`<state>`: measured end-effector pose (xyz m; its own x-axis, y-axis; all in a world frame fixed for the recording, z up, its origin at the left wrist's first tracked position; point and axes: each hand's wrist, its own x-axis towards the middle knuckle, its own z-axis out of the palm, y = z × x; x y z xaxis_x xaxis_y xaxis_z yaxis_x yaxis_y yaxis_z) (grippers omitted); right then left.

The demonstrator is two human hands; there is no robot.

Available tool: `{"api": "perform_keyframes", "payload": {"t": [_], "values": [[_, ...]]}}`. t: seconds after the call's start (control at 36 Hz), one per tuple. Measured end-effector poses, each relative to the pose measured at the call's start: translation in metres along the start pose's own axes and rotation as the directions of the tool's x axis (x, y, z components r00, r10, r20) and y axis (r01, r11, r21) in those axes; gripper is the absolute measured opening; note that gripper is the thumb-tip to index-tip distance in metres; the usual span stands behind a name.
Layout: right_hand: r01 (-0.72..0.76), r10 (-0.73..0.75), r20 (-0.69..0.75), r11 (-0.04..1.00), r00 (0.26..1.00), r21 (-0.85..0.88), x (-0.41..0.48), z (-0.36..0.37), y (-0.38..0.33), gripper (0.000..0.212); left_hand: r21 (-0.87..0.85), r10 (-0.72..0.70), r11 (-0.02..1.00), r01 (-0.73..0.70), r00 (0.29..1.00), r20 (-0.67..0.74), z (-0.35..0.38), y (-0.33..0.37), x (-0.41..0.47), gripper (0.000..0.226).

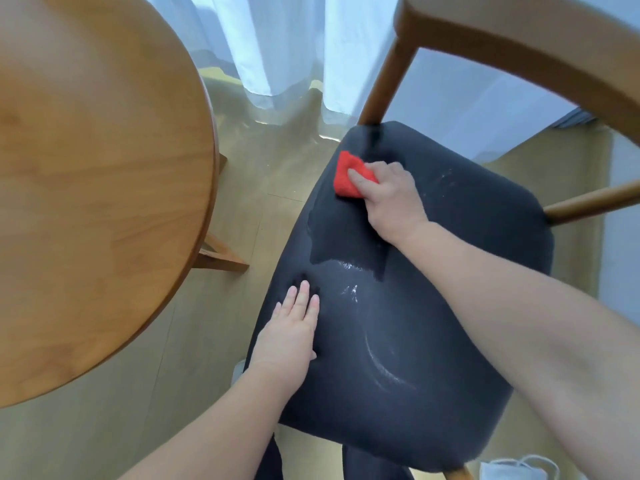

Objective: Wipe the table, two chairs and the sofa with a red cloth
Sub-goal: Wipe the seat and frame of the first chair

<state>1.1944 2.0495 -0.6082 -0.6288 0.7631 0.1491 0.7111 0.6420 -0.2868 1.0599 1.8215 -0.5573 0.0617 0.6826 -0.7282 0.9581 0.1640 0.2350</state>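
A chair with a dark padded seat (433, 306) and a curved wooden back (519, 53) fills the right of the view. My right hand (388, 195) grips a folded red cloth (346, 171) and presses it on the seat's far left corner. Wet streaks shine across the middle of the seat. My left hand (294, 327) lies flat with straight fingers on the seat's near left edge. The round wooden table (97, 185) stands to the left.
White curtains (277, 46) hang at the back, down to the light wooden floor (259, 202). A table leg (221, 254) stands between table and chair. A white bag (512, 467) lies on the floor at the bottom right.
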Motion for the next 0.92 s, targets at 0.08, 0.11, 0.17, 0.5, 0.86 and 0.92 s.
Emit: {"api": "perform_keyframes", "payload": {"t": [0.08, 0.11, 0.17, 0.5, 0.86, 0.92], "values": [[0.038, -0.038, -0.034, 0.999, 0.999, 0.017, -0.034, 0.001, -0.008, 0.042, 0.001, 0.007, 1.0, -0.007, 1.0, -0.009, -0.003, 0.001, -0.002, 0.085], [0.052, -0.051, -0.042, 0.998, 0.998, 0.023, -0.046, 0.001, -0.011, 0.043, 0.007, 0.008, 1.0, -0.008, 1.0, -0.006, -0.004, 0.001, -0.003, 0.085], [0.078, -0.076, -0.058, 0.996, 0.995, 0.033, -0.073, 0.001, -0.016, 0.044, 0.013, 0.007, 1.0, -0.007, 1.0, -0.011, -0.005, 0.001, -0.004, 0.085], [0.207, -0.207, -0.031, 0.978, 0.978, 0.012, -0.122, -0.001, -0.012, 0.051, 0.239, 0.128, 0.966, -0.1, 0.987, -0.102, -0.01, 0.007, -0.016, 0.087], [0.299, -0.299, 0.005, 0.954, 0.954, -0.025, -0.118, -0.003, 0.0, 0.052, 0.232, 0.117, 0.967, -0.106, 0.993, -0.034, -0.002, 0.014, -0.003, 0.077], [0.32, -0.32, 0.011, 0.947, 0.947, -0.034, -0.115, -0.003, 0.004, 0.051, 0.211, 0.106, 0.973, -0.098, 0.994, -0.024, 0.0, 0.014, -0.001, 0.078]]}}
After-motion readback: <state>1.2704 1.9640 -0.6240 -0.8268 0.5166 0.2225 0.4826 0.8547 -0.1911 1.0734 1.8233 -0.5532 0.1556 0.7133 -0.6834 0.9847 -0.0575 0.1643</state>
